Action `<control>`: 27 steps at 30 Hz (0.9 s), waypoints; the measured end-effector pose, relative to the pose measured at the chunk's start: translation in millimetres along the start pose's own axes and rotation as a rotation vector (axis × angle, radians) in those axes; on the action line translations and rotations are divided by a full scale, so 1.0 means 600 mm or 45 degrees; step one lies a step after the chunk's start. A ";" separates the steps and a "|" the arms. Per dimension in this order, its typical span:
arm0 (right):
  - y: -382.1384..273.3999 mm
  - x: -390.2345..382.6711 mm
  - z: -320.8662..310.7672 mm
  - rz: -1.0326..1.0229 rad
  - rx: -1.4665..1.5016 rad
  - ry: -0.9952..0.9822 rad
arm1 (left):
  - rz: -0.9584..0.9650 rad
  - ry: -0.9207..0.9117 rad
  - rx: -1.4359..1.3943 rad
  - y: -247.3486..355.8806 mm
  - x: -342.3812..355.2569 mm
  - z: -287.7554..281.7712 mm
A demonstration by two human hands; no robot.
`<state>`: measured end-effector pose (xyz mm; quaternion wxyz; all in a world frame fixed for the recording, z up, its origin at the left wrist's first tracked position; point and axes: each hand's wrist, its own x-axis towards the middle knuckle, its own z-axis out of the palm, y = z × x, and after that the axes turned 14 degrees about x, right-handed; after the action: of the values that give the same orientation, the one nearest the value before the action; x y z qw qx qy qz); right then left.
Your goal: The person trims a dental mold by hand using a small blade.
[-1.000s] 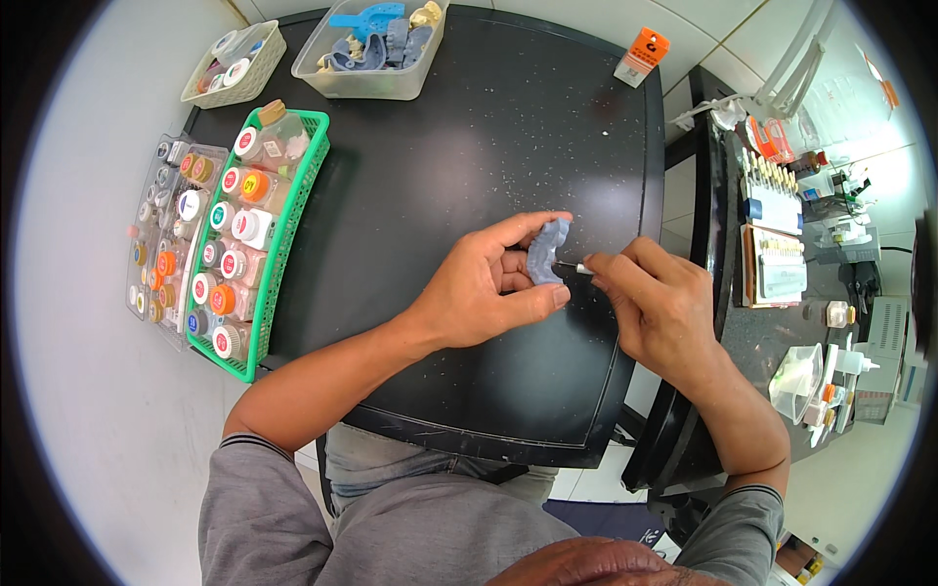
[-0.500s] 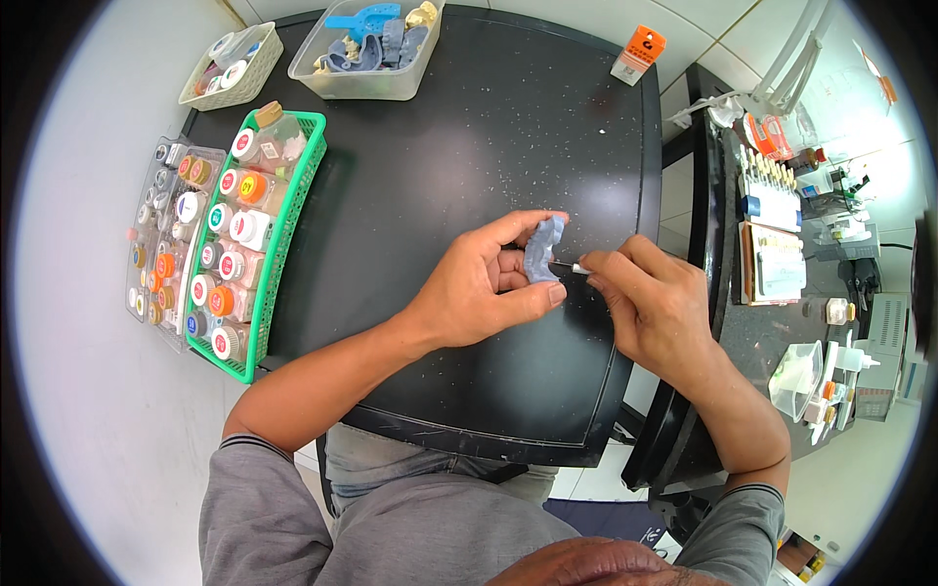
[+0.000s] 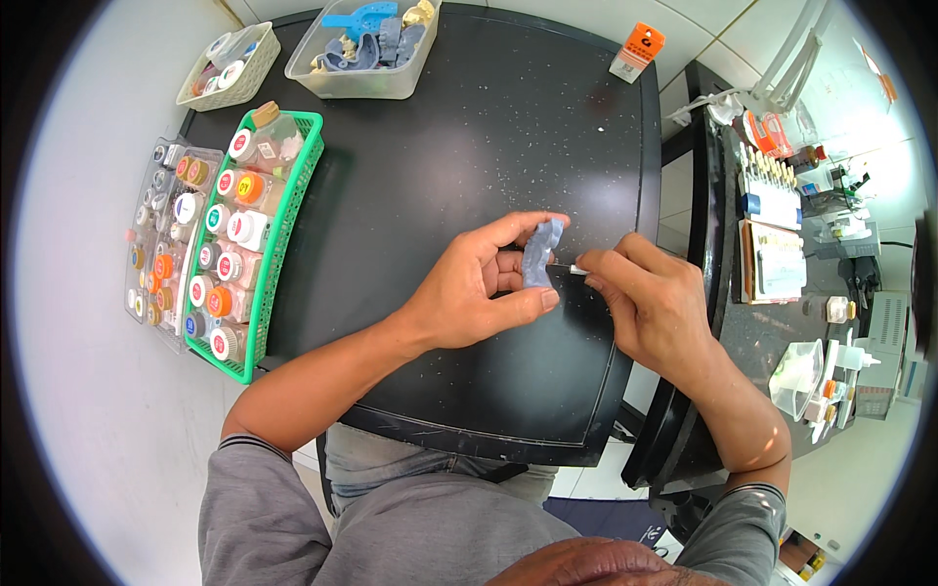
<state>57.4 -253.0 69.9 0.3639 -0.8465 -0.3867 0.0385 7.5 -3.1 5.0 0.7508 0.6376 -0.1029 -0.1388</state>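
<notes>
Near the middle of the black table, my left hand (image 3: 467,291) is closed on a blue-grey dental cast (image 3: 538,256), with the thumb at its near end and a fingertip at its far end. The cast is held above the table, its toothed edge facing right. My right hand (image 3: 660,303) pinches a slim carving tool (image 3: 578,271) with a pale handle and a thin dark tip. That tip points left and reaches the right side of the cast; whether it touches cannot be made out. Most of the handle is hidden inside my right hand.
White crumbs dot the black table (image 3: 440,176). At the left stands a green basket (image 3: 315,146) of capped bottles. A clear tub (image 3: 366,88) of casts sits at the far edge, and an orange-and-white box (image 3: 637,54) at the far right. A side counter (image 3: 757,342) lies right.
The dental cast has turned slightly in my left hand, and its near end sits a little further left. My right hand with the carving tool has shifted slightly.
</notes>
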 end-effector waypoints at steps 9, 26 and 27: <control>0.006 0.001 0.002 0.047 0.108 -0.006 | 0.018 -0.047 -0.020 -0.002 -0.003 -0.004; -0.002 0.001 0.006 -0.069 -0.091 0.067 | -0.011 0.031 0.001 0.001 0.000 -0.001; -0.002 0.001 0.005 -0.074 -0.099 0.068 | -0.010 0.040 0.012 0.001 0.000 0.000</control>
<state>55.9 -250.2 68.4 0.3418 -0.8491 -0.4026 -0.0098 7.8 -3.0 5.7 0.7487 0.6435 -0.0892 -0.1315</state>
